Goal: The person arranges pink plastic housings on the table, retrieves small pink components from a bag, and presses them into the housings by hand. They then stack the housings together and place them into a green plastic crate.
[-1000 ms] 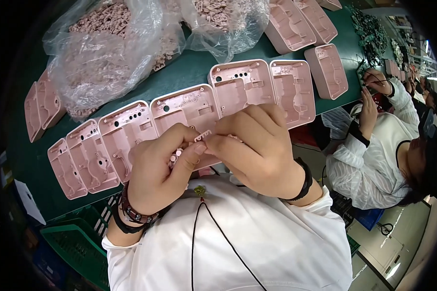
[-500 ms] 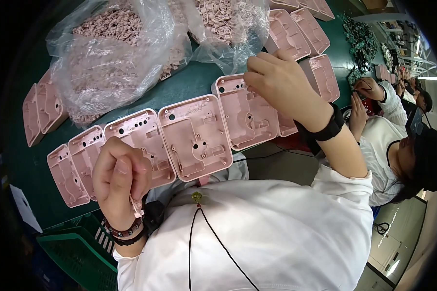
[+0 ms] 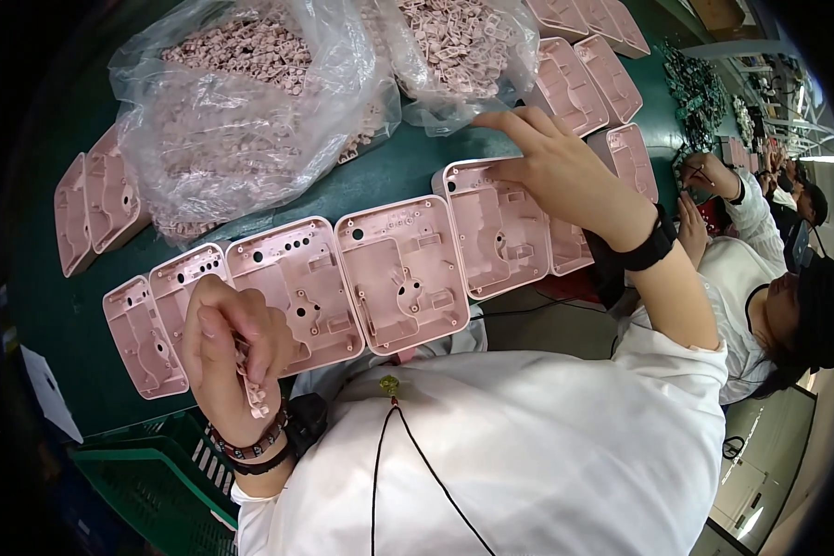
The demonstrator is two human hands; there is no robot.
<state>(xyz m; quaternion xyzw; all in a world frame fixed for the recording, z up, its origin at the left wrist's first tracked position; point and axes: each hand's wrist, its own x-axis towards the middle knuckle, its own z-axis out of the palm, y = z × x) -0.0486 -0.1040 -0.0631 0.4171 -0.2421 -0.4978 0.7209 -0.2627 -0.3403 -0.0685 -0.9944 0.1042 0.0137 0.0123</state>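
Observation:
My left hand (image 3: 230,345) is closed around several small pink plastic parts (image 3: 250,389), held over the left end of a row of pink plastic housings (image 3: 398,269) that overlap along the green table edge. My right hand (image 3: 554,165) reaches forward with fingers spread, resting on the top edge of the housing (image 3: 491,222) at the right end of the row, just below a clear plastic bag of small pink parts (image 3: 454,37). Nothing is visibly gripped in it.
A larger clear bag of small pink parts (image 3: 241,120) lies at the back left. More pink housings lean at the far left (image 3: 88,208) and back right (image 3: 588,79). A green crate (image 3: 148,482) sits at lower left. Another person (image 3: 760,278) works to my right.
My hands parted from in front of my chest. The right hand has travelled forward and right to the bag's edge; the left hand has dropped to the lower left with the small parts.

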